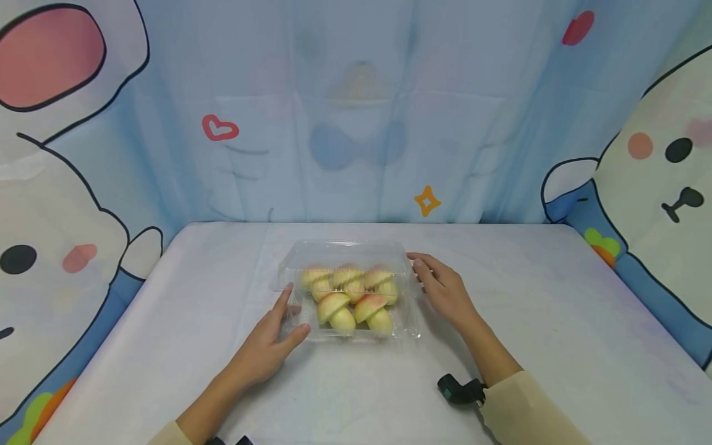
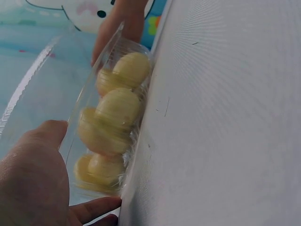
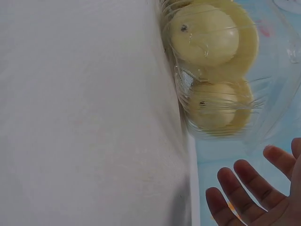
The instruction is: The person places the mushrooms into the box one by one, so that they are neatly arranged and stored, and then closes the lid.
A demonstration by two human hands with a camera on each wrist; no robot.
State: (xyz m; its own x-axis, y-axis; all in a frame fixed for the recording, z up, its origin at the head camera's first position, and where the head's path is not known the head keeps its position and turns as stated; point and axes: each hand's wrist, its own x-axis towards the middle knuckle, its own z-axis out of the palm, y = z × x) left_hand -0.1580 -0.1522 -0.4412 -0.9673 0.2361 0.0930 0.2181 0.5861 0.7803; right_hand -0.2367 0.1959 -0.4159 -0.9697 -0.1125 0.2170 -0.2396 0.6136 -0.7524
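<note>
A clear plastic clamshell box (image 1: 405, 309) stands on the table, its transparent lid (image 2: 77, 110) tilted up above the base in the left wrist view. Inside lie several mushroom-shaped pale yellow pieces (image 1: 342, 318), with a reddish blush on their caps; close up, round yellow ends (image 3: 204, 35) show dark spots. My left hand (image 1: 267, 349) is at the box's left front corner, fingers and thumb spread along its side. At the right rear side is my right hand (image 1: 445, 290), fingers extended beside the lid's edge; the right wrist view shows these fingers (image 3: 251, 181) apart from the plastic.
A white cloth covers the table (image 1: 556, 309). Behind it hangs a light blue curtain (image 1: 356, 154) printed with cartoon animals. A black wrist device (image 1: 461, 390) sticks out from the right sleeve (image 1: 528, 408) over the cloth.
</note>
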